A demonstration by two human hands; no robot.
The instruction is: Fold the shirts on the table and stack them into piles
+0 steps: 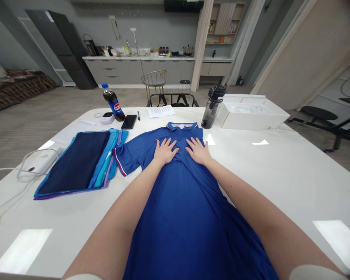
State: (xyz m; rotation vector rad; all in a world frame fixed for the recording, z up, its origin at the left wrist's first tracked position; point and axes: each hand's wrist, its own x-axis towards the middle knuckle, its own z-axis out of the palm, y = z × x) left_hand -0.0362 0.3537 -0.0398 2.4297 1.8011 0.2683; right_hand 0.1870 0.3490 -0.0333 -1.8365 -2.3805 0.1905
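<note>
A blue polo shirt (pixel 186 202) with red and white trim lies spread on the white table, its collar pointing away from me. My left hand (pixel 165 151) rests flat on the upper chest, fingers spread. Flat on the other side of the chest lies my right hand (pixel 198 151), its fingers also apart. The sleeve on the left is stretched out, while the one on the right is not visible as a spread sleeve. Some creases run down the shirt's right side. Left of the shirt is a stack of folded clothes (pixel 76 161) in navy, blue, teal and purple.
Behind the stack stand a cola bottle (pixel 113 102) and a phone (pixel 129 121). A printed paper (pixel 161 111), a dark water bottle (pixel 212 108) and a white box (pixel 252 114) line the far side. At the left edge sits a white power strip (pixel 39 161) with cables.
</note>
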